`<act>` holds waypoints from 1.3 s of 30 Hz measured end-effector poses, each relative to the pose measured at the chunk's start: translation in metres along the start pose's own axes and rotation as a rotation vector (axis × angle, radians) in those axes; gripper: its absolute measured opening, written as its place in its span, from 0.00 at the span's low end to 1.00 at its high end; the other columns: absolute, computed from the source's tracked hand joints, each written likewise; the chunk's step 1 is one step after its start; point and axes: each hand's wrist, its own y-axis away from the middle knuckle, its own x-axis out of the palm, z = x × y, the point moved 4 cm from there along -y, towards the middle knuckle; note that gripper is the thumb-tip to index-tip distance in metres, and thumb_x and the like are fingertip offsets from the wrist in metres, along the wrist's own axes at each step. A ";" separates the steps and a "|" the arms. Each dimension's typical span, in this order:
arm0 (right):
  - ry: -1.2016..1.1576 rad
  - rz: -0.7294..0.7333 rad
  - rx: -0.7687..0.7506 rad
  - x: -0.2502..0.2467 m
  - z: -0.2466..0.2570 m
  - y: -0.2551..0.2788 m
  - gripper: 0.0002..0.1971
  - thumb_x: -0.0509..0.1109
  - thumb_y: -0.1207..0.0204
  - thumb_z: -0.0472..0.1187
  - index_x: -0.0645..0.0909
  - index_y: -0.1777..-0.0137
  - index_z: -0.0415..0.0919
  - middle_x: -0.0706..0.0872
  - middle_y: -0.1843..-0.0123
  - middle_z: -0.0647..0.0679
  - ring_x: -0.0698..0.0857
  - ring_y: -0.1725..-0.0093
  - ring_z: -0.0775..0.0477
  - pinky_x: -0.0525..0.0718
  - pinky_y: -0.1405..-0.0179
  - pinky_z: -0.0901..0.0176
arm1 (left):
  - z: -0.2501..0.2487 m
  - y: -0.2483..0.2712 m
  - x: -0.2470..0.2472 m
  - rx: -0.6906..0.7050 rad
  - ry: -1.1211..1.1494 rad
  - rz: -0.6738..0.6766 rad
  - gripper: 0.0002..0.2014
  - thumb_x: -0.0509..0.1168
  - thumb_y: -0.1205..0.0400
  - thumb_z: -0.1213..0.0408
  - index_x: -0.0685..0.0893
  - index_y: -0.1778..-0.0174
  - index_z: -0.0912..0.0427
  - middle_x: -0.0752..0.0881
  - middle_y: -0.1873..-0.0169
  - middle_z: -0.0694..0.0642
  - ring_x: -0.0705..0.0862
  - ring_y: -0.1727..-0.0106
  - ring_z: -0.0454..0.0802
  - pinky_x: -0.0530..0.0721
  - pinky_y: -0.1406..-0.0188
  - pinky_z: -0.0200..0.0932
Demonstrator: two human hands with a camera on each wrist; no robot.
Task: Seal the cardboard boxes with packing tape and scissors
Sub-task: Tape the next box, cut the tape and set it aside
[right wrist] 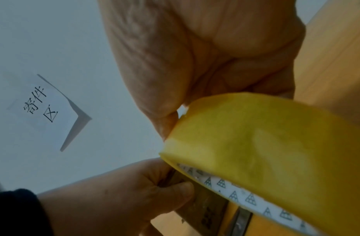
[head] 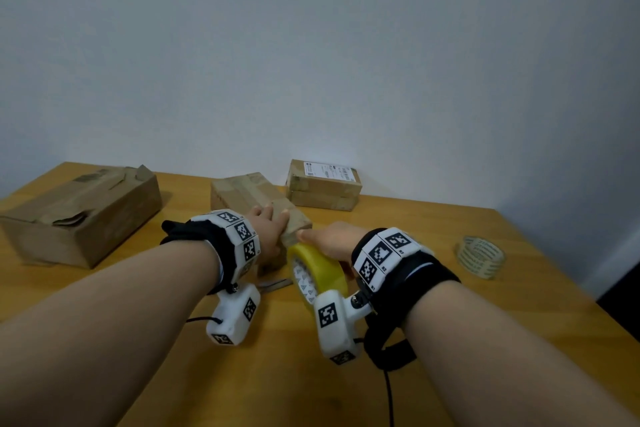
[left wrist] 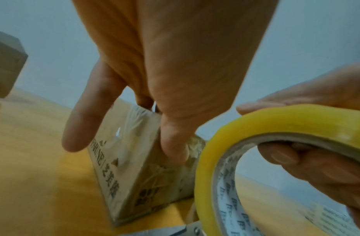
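Grasping the box (left wrist: 134,167), left hand (left wrist: 165,79) hides scissors (left wrist: 175,230); right hand (head: 332,239) grasps tape roll (head: 317,270).

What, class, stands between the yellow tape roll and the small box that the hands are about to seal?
Nothing visible. The right hand holds the yellow tape roll right at the near end of the small box, which the left hand grips. The scissors lie on the table below, out of the way.

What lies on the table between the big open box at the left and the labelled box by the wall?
The head view shows one smaller cardboard box there, with the left hand holding its near end.
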 end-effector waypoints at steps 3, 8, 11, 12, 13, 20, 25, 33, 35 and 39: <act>-0.013 0.011 -0.001 0.000 0.003 0.000 0.30 0.58 0.14 0.60 0.73 0.24 0.35 0.80 0.28 0.38 0.80 0.30 0.39 0.77 0.30 0.51 | 0.000 0.002 0.000 -0.004 0.018 -0.020 0.35 0.53 0.13 0.54 0.42 0.15 0.55 0.47 0.16 0.62 0.48 0.16 0.62 0.57 0.20 0.57; -0.133 0.001 -0.012 -0.006 0.000 -0.004 0.35 0.63 0.22 0.68 0.76 0.29 0.38 0.85 0.34 0.40 0.85 0.38 0.40 0.82 0.34 0.46 | 0.008 0.013 -0.016 0.063 0.074 -0.034 0.33 0.53 0.13 0.55 0.44 0.15 0.55 0.53 0.17 0.63 0.57 0.18 0.62 0.63 0.21 0.55; -0.383 -0.074 -0.131 -0.022 0.010 -0.003 0.50 0.72 0.49 0.79 0.83 0.35 0.40 0.90 0.43 0.42 0.89 0.46 0.39 0.87 0.40 0.39 | 0.020 0.031 -0.047 0.130 0.187 -0.121 0.29 0.55 0.13 0.59 0.54 0.16 0.46 0.71 0.23 0.56 0.74 0.27 0.56 0.73 0.34 0.45; -0.458 -0.086 -0.190 -0.029 0.015 -0.003 0.51 0.74 0.56 0.80 0.86 0.39 0.42 0.91 0.45 0.43 0.90 0.47 0.38 0.87 0.41 0.37 | 0.025 0.037 -0.056 0.148 0.258 -0.133 0.27 0.56 0.13 0.61 0.58 0.17 0.44 0.75 0.27 0.53 0.77 0.31 0.54 0.75 0.39 0.43; -0.535 -0.084 -0.241 -0.037 0.022 -0.001 0.50 0.77 0.58 0.79 0.87 0.41 0.43 0.92 0.47 0.43 0.91 0.47 0.38 0.87 0.41 0.36 | 0.031 0.042 -0.063 0.150 0.370 -0.116 0.25 0.56 0.13 0.63 0.62 0.19 0.44 0.78 0.30 0.52 0.79 0.34 0.54 0.78 0.42 0.43; -0.919 -0.054 -0.440 -0.066 0.066 0.046 0.28 0.79 0.30 0.56 0.85 0.38 0.34 0.91 0.45 0.37 0.90 0.44 0.36 0.87 0.40 0.38 | 0.071 0.066 -0.088 0.084 0.998 -0.015 0.14 0.56 0.12 0.66 0.82 0.40 0.44 0.87 0.45 0.54 0.86 0.42 0.58 0.86 0.43 0.59; -0.959 -0.151 -0.429 -0.066 0.086 0.047 0.24 0.76 0.25 0.55 0.83 0.41 0.35 0.91 0.46 0.39 0.90 0.47 0.39 0.88 0.41 0.39 | 0.088 0.068 -0.088 0.083 1.075 -0.092 0.13 0.56 0.11 0.63 0.78 0.33 0.47 0.85 0.39 0.58 0.84 0.38 0.59 0.86 0.43 0.57; -0.919 -0.145 -0.327 -0.037 0.093 0.026 0.20 0.74 0.24 0.56 0.83 0.51 0.35 0.90 0.47 0.34 0.90 0.48 0.33 0.87 0.44 0.32 | 0.071 0.067 -0.054 -0.001 0.429 -0.307 0.78 0.84 0.42 0.47 0.18 0.24 0.51 0.54 0.18 0.56 0.59 0.18 0.57 0.63 0.21 0.59; -0.942 -0.146 -0.334 -0.036 0.095 0.022 0.20 0.74 0.23 0.55 0.84 0.52 0.35 0.90 0.47 0.33 0.90 0.48 0.32 0.88 0.45 0.32 | 0.074 0.063 -0.046 -0.027 0.363 -0.378 0.79 0.84 0.42 0.46 0.15 0.27 0.49 0.57 0.19 0.56 0.64 0.21 0.57 0.65 0.22 0.57; -0.990 -0.140 -0.381 -0.049 0.107 0.022 0.22 0.73 0.22 0.54 0.84 0.47 0.31 0.91 0.48 0.34 0.91 0.49 0.33 0.88 0.45 0.33 | 0.080 0.063 -0.047 -0.037 0.306 -0.538 0.79 0.81 0.42 0.42 0.13 0.28 0.51 0.60 0.21 0.54 0.63 0.21 0.55 0.61 0.22 0.55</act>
